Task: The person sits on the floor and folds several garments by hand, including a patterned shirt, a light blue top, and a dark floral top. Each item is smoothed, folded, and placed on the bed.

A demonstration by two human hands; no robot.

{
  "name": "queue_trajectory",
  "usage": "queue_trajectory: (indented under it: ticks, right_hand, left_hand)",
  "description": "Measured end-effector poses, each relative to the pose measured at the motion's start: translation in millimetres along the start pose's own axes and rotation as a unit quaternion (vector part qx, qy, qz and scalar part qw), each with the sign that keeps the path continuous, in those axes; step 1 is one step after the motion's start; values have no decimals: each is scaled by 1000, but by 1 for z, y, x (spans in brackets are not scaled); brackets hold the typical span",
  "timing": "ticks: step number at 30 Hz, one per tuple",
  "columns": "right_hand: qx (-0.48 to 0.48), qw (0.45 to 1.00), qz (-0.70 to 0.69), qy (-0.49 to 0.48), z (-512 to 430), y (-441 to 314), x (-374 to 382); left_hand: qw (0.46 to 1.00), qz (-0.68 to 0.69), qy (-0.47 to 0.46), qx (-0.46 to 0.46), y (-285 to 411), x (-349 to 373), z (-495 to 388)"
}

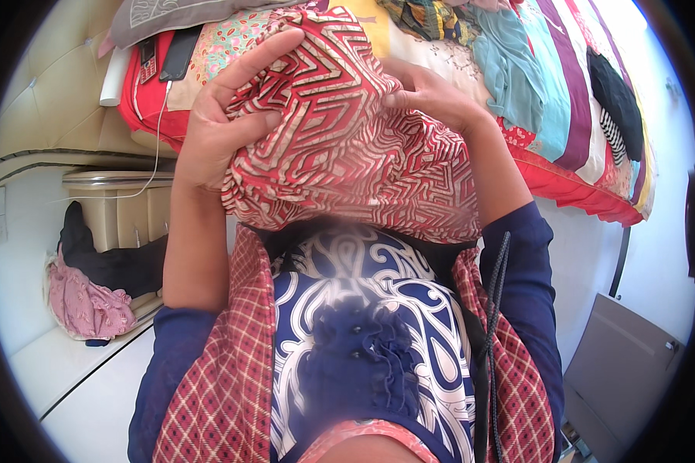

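Observation:
A red, cream and black zigzag-patterned cloth (336,121) is spread between my two hands, bunched over my front at its lower edge. My left hand (223,113) holds its left side, the index finger stretched along the top and the thumb lying on the fabric. On the other side, my right hand (431,95) pinches the cloth, thumb in front and fingers partly hidden behind it. Folds cover much of the middle. Whether it is a garment or a plain piece of fabric cannot be told.
Beyond the cloth is a bed with a striped, patchwork-like cover (573,127). On it lie a smartphone (181,53) with a white cable (157,136), a keypad phone (148,61), a grey pillow (150,20), a light blue cloth (507,63) and black clothing (617,104). Clothes (92,295) lie at left.

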State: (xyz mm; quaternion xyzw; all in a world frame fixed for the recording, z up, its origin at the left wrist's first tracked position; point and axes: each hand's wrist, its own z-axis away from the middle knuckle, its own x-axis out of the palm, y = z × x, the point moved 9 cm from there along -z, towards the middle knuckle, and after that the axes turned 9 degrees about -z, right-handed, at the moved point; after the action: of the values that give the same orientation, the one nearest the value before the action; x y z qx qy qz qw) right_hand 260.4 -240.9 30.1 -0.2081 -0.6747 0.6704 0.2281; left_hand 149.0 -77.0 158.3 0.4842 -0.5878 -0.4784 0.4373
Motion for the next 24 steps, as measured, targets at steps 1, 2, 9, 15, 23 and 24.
queue_trajectory:
  ticks: [1,2,9,15,23,24]
  right_hand:
    - [1,998,-48,-28,3,-5,6]
    - [-14,997,-59,-41,7,-13,10]
    - [75,994,-16,-73,25,-23,22]
    - [187,964,181,-49,50,4,-1]
    - [85,989,85,89,74,-6,-22]
    - [98,988,63,97,83,-8,-26]
  left_hand:
    - [1000,-5,-10,13,6,2,0]
    - [999,-1,-22,32,12,4,0]
    - [995,11,-37,96,33,-1,4]
    - [979,4,103,176,64,-49,15]
    - [968,-31,47,246,108,-67,22]
    - [968,-17,67,242,108,-74,22]
